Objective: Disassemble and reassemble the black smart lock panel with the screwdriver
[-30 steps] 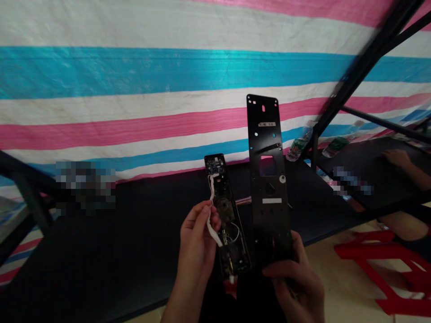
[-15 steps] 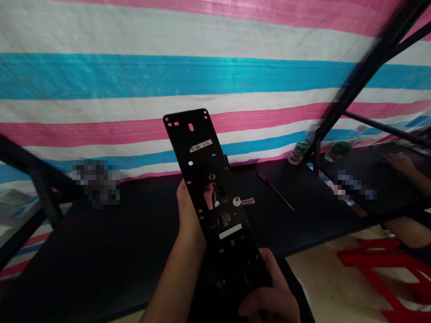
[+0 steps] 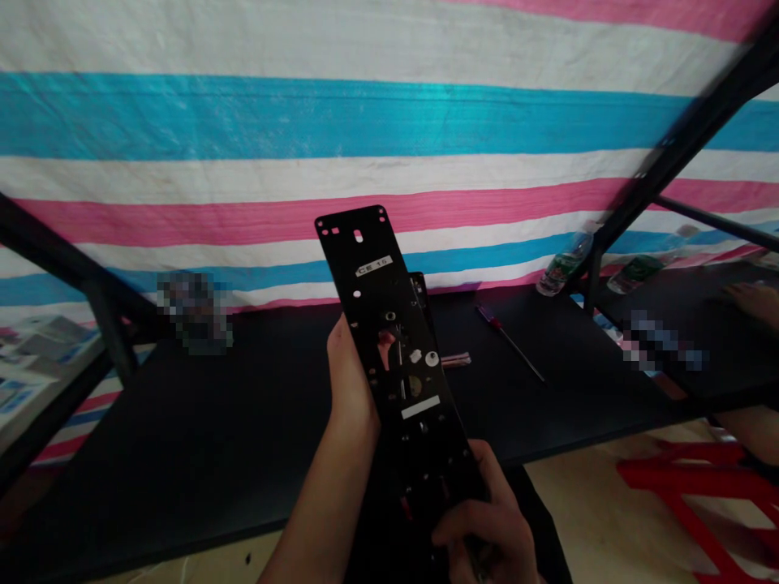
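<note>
A long black metal plate with many holes, a pale label reading something like "CE 16" and a blank white strip tilts up in front of me over the table. My left hand is closed round it from behind on the left edge; most of its fingers are hidden. At the lower right, my right hand grips the near end, thumb and fingers bent over the dark surface. A small dark part lies at its fingertips, too dim to make out. Behind the plate's right edge a further black part sticks out.
A screwdriver and a small pinkish strip lie on the black table. Plastic bottles stand or lean near the frame. Another person's hand rests on the neighbouring table. Red stool at right; striped sheet behind.
The view has shifted a little, so the table things sit further right. The plate has turned slightly, showing more of the black part behind it. Both hands keep their hold.
</note>
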